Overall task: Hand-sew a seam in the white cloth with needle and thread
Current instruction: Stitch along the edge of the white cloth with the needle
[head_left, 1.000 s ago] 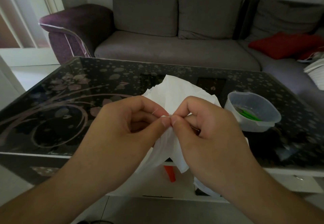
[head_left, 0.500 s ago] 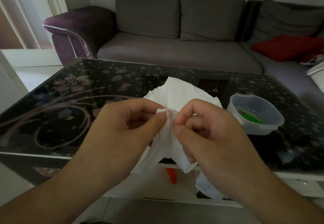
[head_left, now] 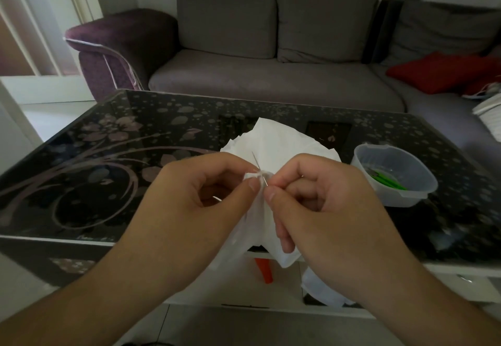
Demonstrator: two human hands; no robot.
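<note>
A grey fabric sofa (head_left: 271,74) with a red cushion (head_left: 439,72) fills the top of the frame. Below it, a glossy black glass surface (head_left: 108,172) with a pale floral pattern spans the middle. At centre, the crumpled white cloth (head_left: 282,142) is bunched up over the surface, its lower folds hanging off the near edge. The left hand (head_left: 200,204) pinches a cloth fold between thumb and forefinger; the right hand (head_left: 322,204) has its fingers closed on the thin metal needle (head_left: 259,168), which seems to pierce that fold, tip slanting upward. A translucent plastic bowl (head_left: 393,175) holding something green sits at right.
</note>
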